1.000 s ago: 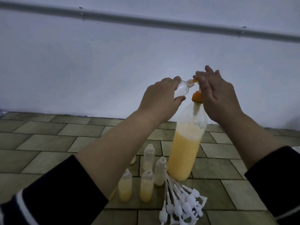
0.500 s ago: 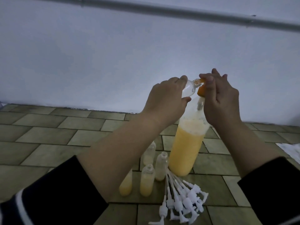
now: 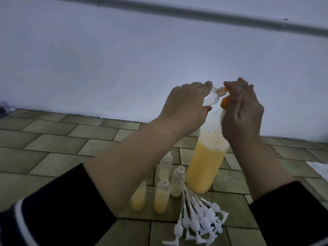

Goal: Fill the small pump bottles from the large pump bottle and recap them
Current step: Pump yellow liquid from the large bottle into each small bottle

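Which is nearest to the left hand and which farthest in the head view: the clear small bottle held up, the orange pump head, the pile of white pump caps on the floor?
1. Clear small bottle, gripped in the left hand itself.
2. Orange pump head, just right of it, atop the large bottle, under the right hand.
3. Pile of white pump caps, far below on the tiled floor.

A large clear bottle [image 3: 205, 166] stands upright on the floor, about half full of orange-yellow liquid, its orange pump head [image 3: 224, 102] on top. A small clear bottle [image 3: 213, 97] lies tilted sideways, mouth at the orange nozzle. Four uncapped small bottles [image 3: 161, 197] stand beside loose white pumps [image 3: 200, 222]
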